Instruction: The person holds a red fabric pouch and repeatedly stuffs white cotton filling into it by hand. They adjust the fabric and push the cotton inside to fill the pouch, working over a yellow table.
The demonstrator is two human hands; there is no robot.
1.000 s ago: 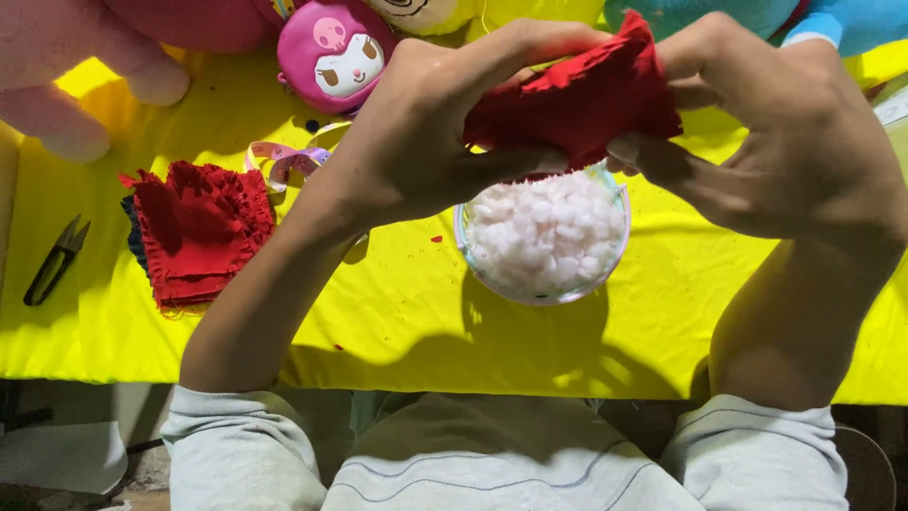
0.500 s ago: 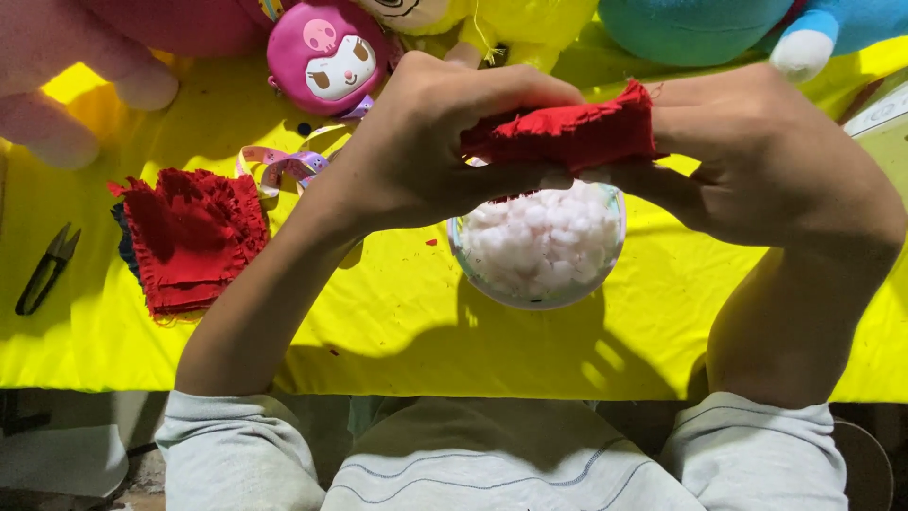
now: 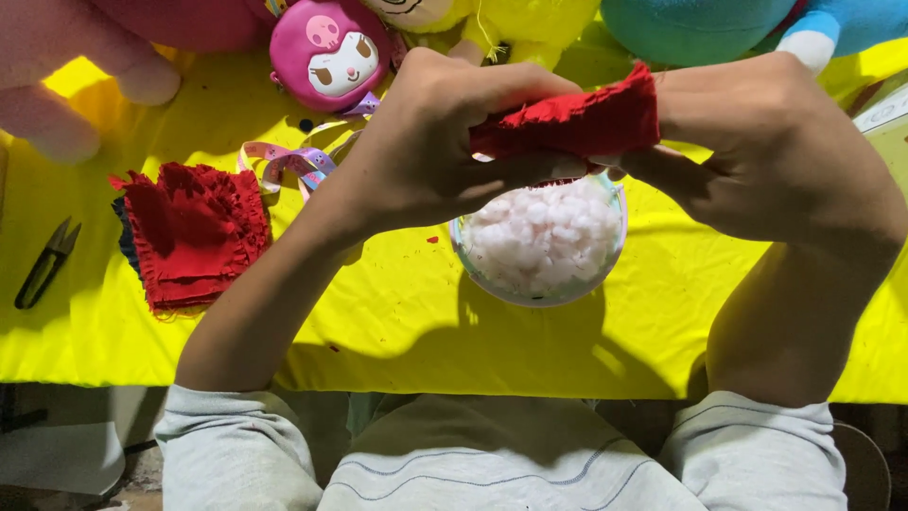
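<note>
Red cloth (image 3: 577,121) pinched between both hands, held in the air just above the bowl (image 3: 541,241). Left hand (image 3: 430,142) grips its left end, fingers curled over the top edge and thumb pressed underneath. Right hand (image 3: 766,142) clamps the right end, fingers folded around it. Both grips tight on the cloth, no gap showing. Long axis runs side to side between the hands, tilted slightly up toward the right. Both hands equally near; cloth spans the gap from one grip to the other, so neither has to reach.

Bowl: clear, round, full of small white pellets, directly below the cloth on the yellow table cover (image 3: 397,312). Left of bowl: stack of red cloth squares (image 3: 194,232); farther left, small snips (image 3: 45,263). Behind the bowl: ribbon (image 3: 288,161), pink plush (image 3: 331,52), other plush toys.
</note>
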